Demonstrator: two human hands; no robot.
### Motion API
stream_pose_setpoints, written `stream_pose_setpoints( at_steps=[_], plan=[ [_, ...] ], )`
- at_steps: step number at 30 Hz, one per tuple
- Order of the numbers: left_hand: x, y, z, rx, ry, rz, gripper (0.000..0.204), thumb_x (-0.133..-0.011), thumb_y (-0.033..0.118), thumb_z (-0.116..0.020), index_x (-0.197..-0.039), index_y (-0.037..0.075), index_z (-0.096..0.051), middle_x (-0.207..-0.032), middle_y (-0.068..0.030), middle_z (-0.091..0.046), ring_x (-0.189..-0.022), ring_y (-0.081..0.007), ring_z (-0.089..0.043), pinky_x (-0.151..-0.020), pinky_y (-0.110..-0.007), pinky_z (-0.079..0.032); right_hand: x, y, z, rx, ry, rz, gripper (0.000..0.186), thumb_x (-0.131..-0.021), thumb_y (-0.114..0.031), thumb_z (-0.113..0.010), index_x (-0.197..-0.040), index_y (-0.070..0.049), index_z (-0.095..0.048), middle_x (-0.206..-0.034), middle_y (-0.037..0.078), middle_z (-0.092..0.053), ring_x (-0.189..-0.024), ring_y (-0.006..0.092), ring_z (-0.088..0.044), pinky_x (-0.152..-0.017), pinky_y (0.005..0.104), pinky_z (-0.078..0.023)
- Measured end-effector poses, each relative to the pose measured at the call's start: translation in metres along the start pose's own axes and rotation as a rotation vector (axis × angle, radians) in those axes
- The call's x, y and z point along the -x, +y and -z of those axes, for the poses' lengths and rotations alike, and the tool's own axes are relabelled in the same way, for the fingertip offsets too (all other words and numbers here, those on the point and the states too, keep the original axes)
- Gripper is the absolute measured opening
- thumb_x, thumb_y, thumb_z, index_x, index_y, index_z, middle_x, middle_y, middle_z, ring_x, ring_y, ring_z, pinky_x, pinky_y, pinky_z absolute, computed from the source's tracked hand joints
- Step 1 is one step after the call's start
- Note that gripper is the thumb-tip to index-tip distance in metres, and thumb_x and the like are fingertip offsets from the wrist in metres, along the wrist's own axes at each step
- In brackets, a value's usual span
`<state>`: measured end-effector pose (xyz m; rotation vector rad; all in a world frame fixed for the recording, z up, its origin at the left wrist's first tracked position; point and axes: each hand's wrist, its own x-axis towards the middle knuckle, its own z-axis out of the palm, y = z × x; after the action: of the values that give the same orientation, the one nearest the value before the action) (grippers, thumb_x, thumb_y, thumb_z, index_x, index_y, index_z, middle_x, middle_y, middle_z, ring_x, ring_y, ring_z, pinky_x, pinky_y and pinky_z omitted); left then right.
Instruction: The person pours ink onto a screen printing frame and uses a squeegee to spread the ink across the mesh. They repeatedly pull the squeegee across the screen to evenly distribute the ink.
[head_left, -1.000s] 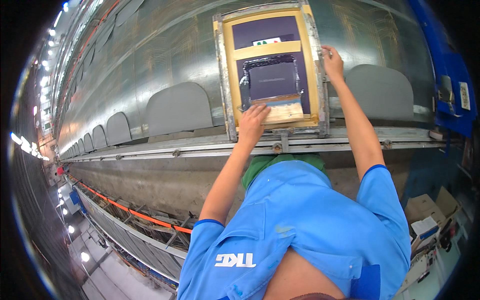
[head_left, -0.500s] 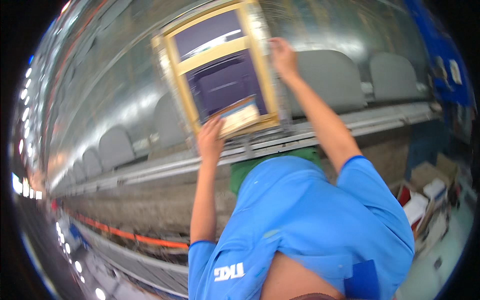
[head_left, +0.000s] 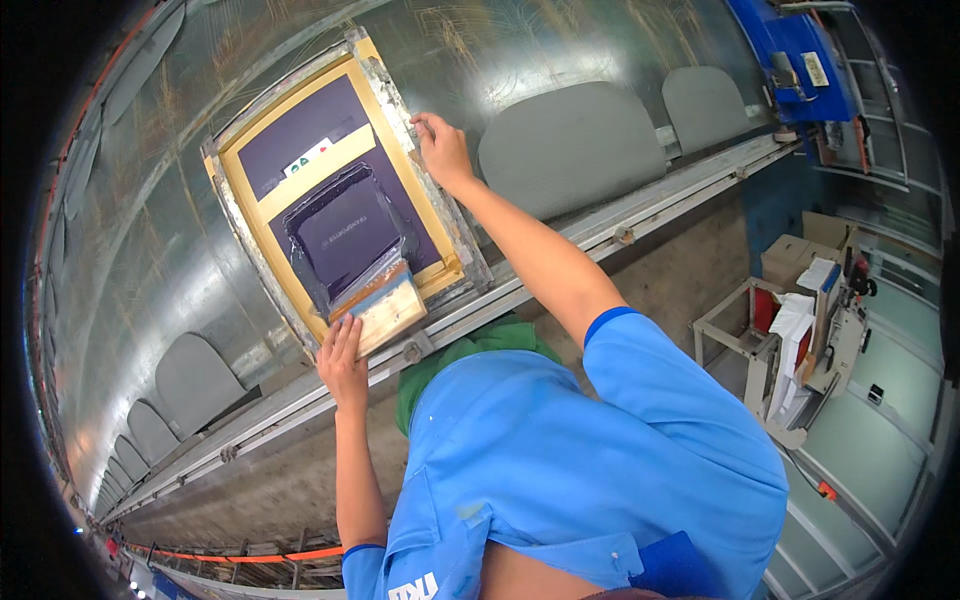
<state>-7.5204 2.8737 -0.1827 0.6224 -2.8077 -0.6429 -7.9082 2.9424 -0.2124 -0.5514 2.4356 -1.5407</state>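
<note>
A silk-screen frame lies on the long metal table, edged with yellow tape around dark purple mesh. Dark, wet-looking ink outlines a rounded rectangle in its lower window. Near the frame's close end rests a wooden squeegee with a brownish blade, tilted over the mesh. My left hand grips the squeegee's left end, fingers on top and thumb out of sight. At the frame's right side, my right hand has its fingers curled on the outer edge.
Grey rounded pads line the table on both sides of the frame. A metal rail runs along its near edge. To the right stand a blue machine part and a small stand with boxes and papers.
My view has swung, so the screen frame and both hands appear farther left and lower. The left hand still has the squeegee at the near end; the right hand stays by the frame's right edge.
</note>
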Motion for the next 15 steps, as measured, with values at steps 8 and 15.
stream_pose_setpoints(
  at_steps=[8,15],
  plan=[
    [-0.048,-0.003,-0.003,-0.090,0.014,-0.036,0.062,-0.068,-0.005,-0.068,-0.126,0.017,-0.070,-0.130,-0.0015,-0.069,-0.121,-0.0262,-0.062,-0.093,-0.041,-0.050,-0.018,-0.008,0.026,0.514,-0.201,0.021,0.028,-0.097,-0.030,-0.060,-0.120,-0.019,-0.072,-0.124,0.019,-0.066,-0.113,0.0375,-0.061,-0.092,0.0479,-0.052],
    [-0.187,-0.053,0.038,0.093,-0.144,0.162,0.057,-0.071,0.000,-0.077,-0.122,0.024,-0.073,-0.118,-0.0084,-0.073,-0.105,-0.0294,-0.070,-0.089,-0.038,-0.056,0.018,-0.096,0.010,0.466,-0.650,0.554,0.041,-0.087,-0.032,-0.074,-0.121,-0.009,-0.069,-0.120,0.013,-0.065,-0.118,0.0327,-0.058,-0.097,0.0460,-0.050]
  ],
)
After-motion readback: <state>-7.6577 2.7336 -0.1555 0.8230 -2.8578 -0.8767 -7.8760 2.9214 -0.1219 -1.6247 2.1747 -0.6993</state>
